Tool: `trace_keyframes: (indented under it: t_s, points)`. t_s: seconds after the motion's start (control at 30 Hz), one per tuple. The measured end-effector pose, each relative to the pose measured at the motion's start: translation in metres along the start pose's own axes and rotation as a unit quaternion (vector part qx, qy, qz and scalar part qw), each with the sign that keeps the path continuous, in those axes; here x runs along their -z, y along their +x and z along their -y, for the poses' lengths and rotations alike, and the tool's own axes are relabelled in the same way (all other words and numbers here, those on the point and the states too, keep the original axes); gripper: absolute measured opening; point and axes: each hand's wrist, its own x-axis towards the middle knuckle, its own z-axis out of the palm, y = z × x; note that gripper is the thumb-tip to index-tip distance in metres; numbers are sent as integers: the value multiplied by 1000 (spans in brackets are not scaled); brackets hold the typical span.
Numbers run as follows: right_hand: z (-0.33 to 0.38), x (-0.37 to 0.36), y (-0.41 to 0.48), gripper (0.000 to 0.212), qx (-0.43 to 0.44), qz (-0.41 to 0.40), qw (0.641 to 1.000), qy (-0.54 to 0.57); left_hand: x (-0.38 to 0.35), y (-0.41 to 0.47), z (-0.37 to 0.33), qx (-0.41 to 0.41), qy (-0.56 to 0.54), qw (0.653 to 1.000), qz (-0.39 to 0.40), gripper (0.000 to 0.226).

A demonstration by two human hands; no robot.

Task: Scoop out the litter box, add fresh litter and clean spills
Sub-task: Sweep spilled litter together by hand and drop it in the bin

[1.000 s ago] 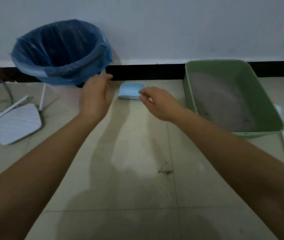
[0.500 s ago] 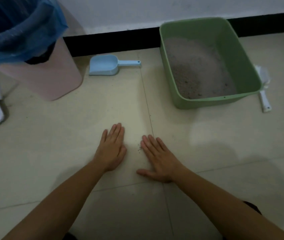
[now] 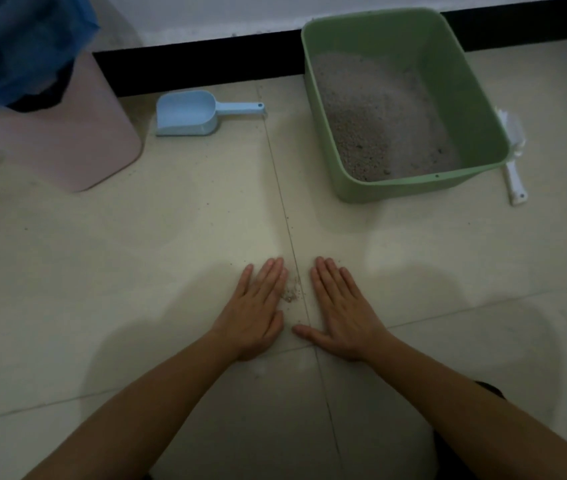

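Tiles (image 3: pixel 136 271) of pale cream cover the dimly lit floor. One grout line (image 3: pixel 280 195) runs from far to near between the hands, and a second crosses it by the wrists. Both hands lie flat on the floor, palms down, fingers straight and holding nothing: the left hand (image 3: pixel 257 306) is left of the line and the right hand (image 3: pixel 340 313) right of it. Between them sits a small heap of spilled litter (image 3: pixel 290 294), just beside the left fingers, with a few grains trailing along the line. Far right stands the green box (image 3: pixel 476 98), with litter (image 3: pixel 379 116) banked across its bottom. A white handled tool (image 3: pixel 514 174), perhaps a brush, lies against the box's right side. Far centre, the blue scoop (image 3: pixel 192 114) rests on the floor with its handle pointing right. Far left is a pink bin (image 3: pixel 77 133) lined with a blue bag (image 3: pixel 15 46). A black skirting (image 3: pixel 205 64) runs under the white wall (image 3: pixel 205 15).
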Motion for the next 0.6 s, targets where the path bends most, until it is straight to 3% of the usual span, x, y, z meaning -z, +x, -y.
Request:
trace_keyframes:
  t_s: [0.23, 0.6]
  points:
    - [33, -8, 14, 90, 56, -18, 998, 7, 12, -21, 56, 133, -19, 991, -26, 71]
    - [7, -4, 26, 41, 28, -135, 986, 88, 5, -25, 58, 160, -20, 987, -25, 67]
